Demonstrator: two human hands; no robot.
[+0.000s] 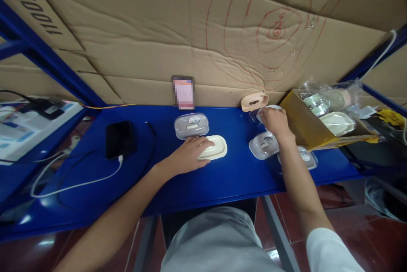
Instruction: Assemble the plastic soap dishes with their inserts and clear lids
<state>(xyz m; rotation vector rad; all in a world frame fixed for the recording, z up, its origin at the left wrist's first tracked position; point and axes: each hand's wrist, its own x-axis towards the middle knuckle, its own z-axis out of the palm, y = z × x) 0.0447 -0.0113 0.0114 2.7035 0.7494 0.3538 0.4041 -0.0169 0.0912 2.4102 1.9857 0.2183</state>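
My left hand (193, 153) grips the left end of a cream oval dish (219, 147) on the blue table, thumb at the near edge and fingers over the top. Just behind it lies a clear oval plastic box (182, 127) with a round sticker. At the back right, my right hand (275, 121) has its fingers closed on a clear plastic box (254, 117), which the hand partly hides. A peach oval lid (254, 102) with a slot leans against the cardboard behind. Two more clear boxes, a nearer one (264, 144) and another (307, 157) partly under my right forearm, lie close by.
A cardboard box (292, 119) of wrapped oval dishes stands at the right. A framed card or screen (183, 92) leans on the cardboard wall (143, 51). A black phone (119, 139) with a white cable lies on the left of the blue table (235, 178).
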